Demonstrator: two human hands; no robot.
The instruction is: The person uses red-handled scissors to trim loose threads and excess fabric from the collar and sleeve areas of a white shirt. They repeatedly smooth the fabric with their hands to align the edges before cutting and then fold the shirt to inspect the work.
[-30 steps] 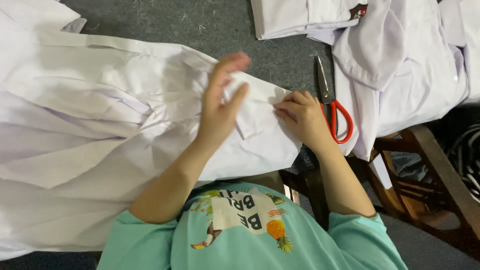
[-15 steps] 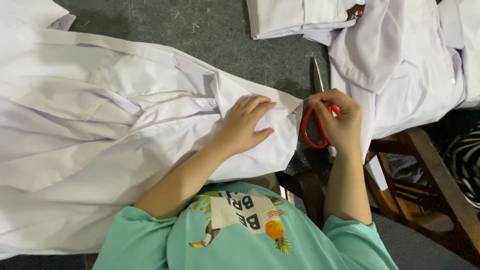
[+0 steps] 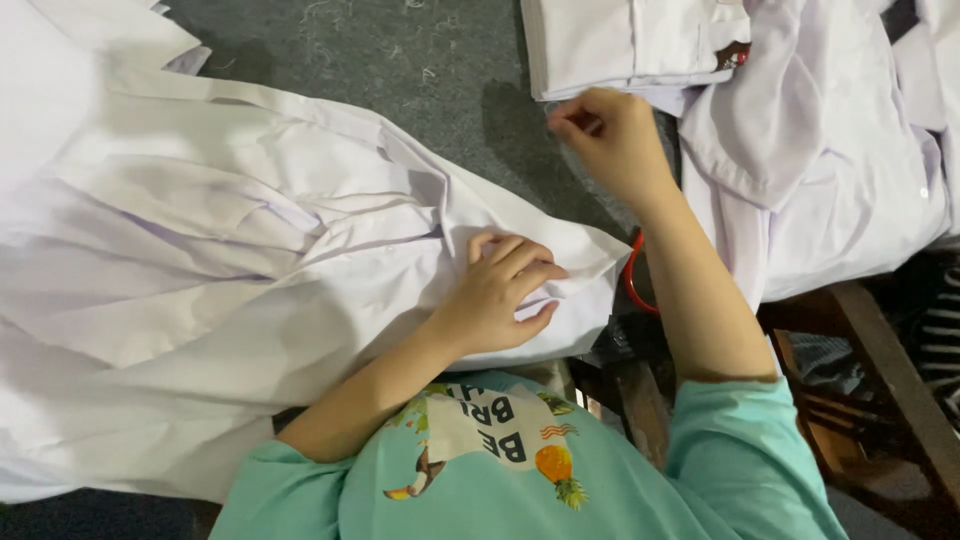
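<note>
Since the earlier frame your right hand has left the scissors, rising upper centre with fingertips pinched together. Your left hand presses, loosely curled, on the shirt.

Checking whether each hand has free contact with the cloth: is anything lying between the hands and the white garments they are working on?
Nothing visible does. The left hand rests flat on the spread white garment. The right hand is pinched at the edge of the folded white garment. The red-handled scissors lie under the right forearm, off to the side.
</note>
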